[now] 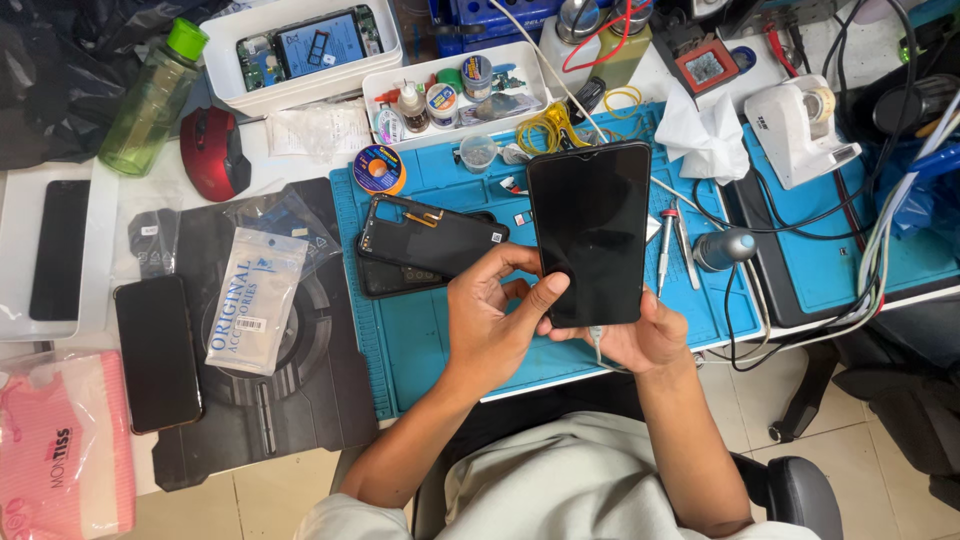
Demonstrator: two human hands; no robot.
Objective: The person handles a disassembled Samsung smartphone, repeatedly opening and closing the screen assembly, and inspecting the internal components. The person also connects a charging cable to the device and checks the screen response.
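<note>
A blue work mat (430, 340) covers the middle of a white bench (300, 150), with pale floor tiles and a dark chair seat below its near edge. Above the near part of the mat, a dark phone (590, 232) is held upright with its black screen facing up. The right hand (645, 340) cups its lower end from beneath, fingers closed around the bottom edge. The left hand (490, 320) grips the lower left edge, thumb pressed on the glass and fingers curled behind.

On the mat, just left of the phone, lies a black phone back frame (430, 238). Right of the phone lie two small screwdrivers (672, 240) and a small grey canister (725, 248).

At the mat's far edge stands a white tray (395, 85) holding small jars, bottles and tubes. Left of that, a second white tray (230, 85) holds an opened phone showing its circuit parts. Left of the mat sit a red mouse (213, 152), a green bottle (152, 98), a clear packet (255, 300) on a black pad, and another black phone (157, 352). A crumpled white tissue (705, 135) lies at the mat's far right corner.
</note>
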